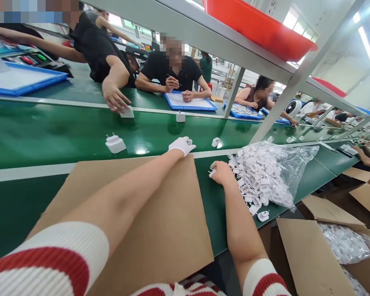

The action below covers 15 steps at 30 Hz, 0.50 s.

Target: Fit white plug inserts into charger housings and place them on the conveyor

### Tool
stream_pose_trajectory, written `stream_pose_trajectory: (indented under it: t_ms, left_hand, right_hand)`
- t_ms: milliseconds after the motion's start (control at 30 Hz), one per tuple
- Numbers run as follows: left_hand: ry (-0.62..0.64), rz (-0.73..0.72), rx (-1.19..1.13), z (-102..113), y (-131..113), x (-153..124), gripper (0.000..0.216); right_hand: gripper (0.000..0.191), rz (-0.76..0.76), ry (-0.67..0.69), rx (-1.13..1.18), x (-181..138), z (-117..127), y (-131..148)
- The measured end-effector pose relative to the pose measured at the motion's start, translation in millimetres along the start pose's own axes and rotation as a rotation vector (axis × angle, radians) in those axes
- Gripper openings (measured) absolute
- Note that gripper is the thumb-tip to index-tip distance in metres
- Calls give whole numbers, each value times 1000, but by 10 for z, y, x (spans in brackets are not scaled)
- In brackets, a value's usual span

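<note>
My left hand [181, 145] wears a white glove and reaches out over the edge of the green conveyor belt [49, 135], its fingers closed on a small white plug part [189, 142]. My bare right hand [221, 172] rests on the table beside a clear plastic bag [271, 172] full of several white plug parts, pinching one small white part [211, 172] at its fingertips. A sheet of brown cardboard [160, 222] lies under my left forearm.
White chargers [115, 144] and small parts [215, 142] ride on the belt. Co-workers sit across it with blue trays [189, 102]; one person's hand [115, 98] touches a white block [127, 112]. Open cardboard boxes [327, 246] stand at the lower right. Red bins [259, 26] sit on an overhead shelf.
</note>
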<state>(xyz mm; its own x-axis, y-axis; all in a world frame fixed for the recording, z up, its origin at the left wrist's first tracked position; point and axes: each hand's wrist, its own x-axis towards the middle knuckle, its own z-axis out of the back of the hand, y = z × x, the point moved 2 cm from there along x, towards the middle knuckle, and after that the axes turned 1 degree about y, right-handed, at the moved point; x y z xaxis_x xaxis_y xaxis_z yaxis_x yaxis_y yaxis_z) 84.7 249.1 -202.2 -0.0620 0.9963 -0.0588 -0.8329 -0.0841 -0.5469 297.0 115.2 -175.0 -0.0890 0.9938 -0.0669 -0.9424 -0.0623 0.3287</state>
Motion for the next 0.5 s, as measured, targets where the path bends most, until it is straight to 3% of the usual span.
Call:
stream_pose_trajectory:
  t_ms: [133, 233, 400, 500]
  left_hand:
    - [-41, 71, -49, -10, -22, 24, 41]
    - [-103, 7, -11, 61, -40, -109, 32]
    - [-86, -355, 210, 277, 18, -659, 23]
    - [18, -445, 293, 377, 163, -1078, 23]
  right_hand:
    - [32, 45, -39, 610, 92, -95, 42]
    - [33, 1, -68, 951, 136, -131, 72]
    - [34, -93, -3, 1193, 137, -156, 181]
    - [24, -111, 59, 1176, 127, -187, 258]
